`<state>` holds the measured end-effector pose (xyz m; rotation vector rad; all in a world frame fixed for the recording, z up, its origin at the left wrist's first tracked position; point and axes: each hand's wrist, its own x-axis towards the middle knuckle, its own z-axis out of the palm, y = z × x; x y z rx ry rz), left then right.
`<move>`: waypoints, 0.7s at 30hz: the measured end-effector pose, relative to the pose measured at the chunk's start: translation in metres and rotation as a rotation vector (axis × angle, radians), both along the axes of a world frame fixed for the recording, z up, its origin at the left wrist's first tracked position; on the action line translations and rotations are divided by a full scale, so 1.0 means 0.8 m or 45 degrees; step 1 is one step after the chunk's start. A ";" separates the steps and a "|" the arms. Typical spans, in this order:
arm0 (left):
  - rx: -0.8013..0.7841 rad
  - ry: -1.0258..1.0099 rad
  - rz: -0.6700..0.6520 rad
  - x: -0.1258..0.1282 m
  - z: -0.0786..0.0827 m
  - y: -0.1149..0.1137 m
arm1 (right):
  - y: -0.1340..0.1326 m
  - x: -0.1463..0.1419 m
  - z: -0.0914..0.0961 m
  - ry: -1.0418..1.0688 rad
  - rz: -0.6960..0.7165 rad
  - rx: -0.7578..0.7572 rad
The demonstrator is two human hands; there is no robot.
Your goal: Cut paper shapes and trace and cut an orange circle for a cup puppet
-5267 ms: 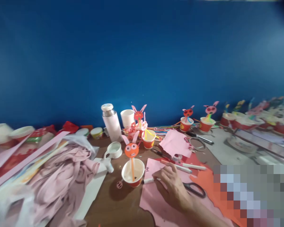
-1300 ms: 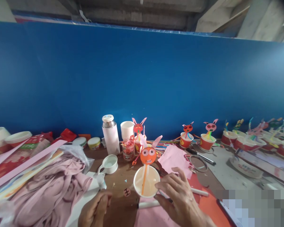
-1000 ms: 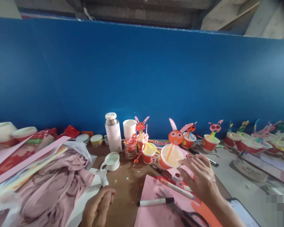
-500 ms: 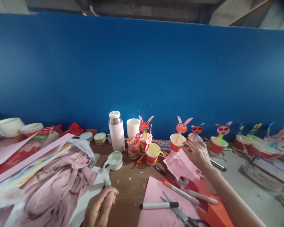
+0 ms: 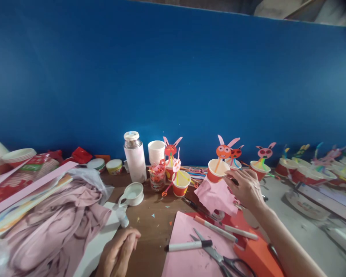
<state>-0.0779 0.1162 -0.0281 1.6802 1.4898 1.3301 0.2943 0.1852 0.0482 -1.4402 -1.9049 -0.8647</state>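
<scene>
My right hand [image 5: 244,186] reaches over the table and pinches the right rim of a red-and-white paper cup [image 5: 215,177]. A rabbit figure [image 5: 223,151] with an orange head and pink ears stands up from that cup. Crumpled pink paper [image 5: 215,196] is right below it. Near the front edge my left hand [image 5: 119,248] rests curled closed, with nothing visible in it. Another cup with a pink-eared figure [image 5: 235,154] stands just behind the held one.
Scissors [image 5: 210,250], a black-capped marker [image 5: 188,245] and pink paper [image 5: 173,265] lie in front. A thermos [image 5: 135,159], a white mug [image 5: 133,194] and a glass of paper scraps [image 5: 157,179] stand left of centre. Cloth [image 5: 60,227] covers the left; several figure cups [image 5: 311,179] line the right.
My right hand has shifted the orange rabbit cup a little to the right and nearer, so it now overlaps the figure behind. My left hand stays curled. The view has turned slightly.
</scene>
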 end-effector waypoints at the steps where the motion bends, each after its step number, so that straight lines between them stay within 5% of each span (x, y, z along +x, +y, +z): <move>1: 0.007 0.029 -0.007 0.001 -0.001 -0.001 | -0.008 0.005 0.005 -0.007 -0.024 0.009; 7: -0.001 0.205 -0.186 0.008 0.014 -0.010 | -0.060 0.060 0.023 -0.043 -0.217 0.086; 12: 0.016 0.114 -0.049 0.019 0.023 -0.019 | -0.088 0.108 0.017 -0.067 -0.379 0.114; 21: 0.066 0.120 -0.071 0.020 0.014 -0.014 | -0.089 0.143 -0.010 -0.116 -0.549 0.052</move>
